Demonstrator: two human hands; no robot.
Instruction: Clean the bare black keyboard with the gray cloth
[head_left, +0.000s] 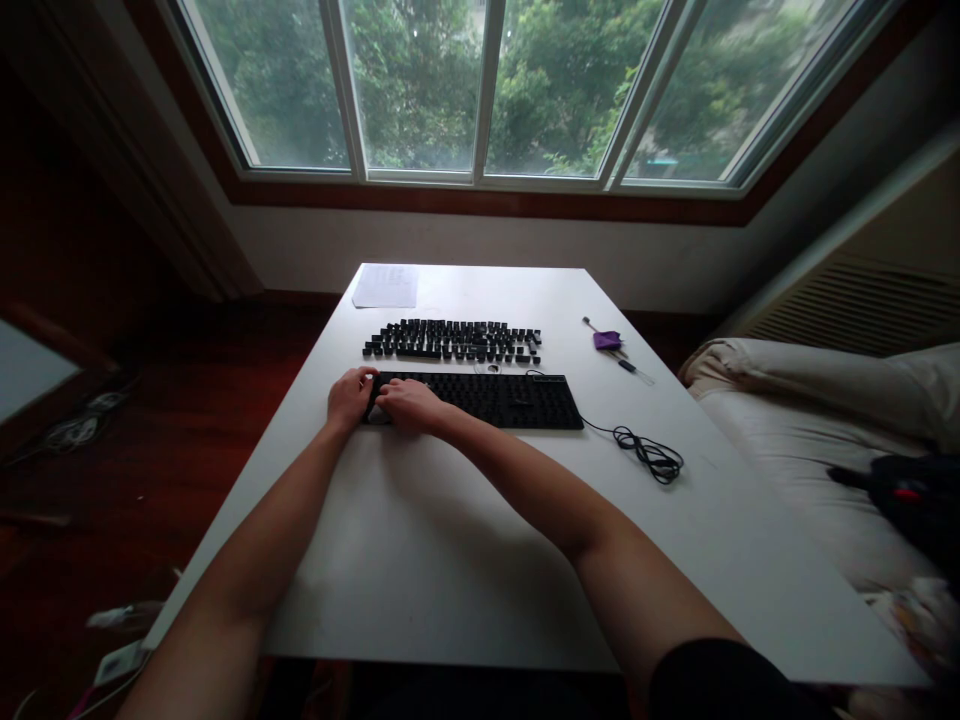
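Both hands (409,404) at the left end of the black keyboard (487,402)

Head cam looks fwd/down over tbl (450,580)

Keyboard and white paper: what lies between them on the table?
Rows of black keycaps lie between the keyboard and the paper, as the head view shows.

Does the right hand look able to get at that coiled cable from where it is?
Probably yes: the coiled cable lies uncovered on the table, right of the keyboard, though the right hand would first have to leave the keyboard's left end.
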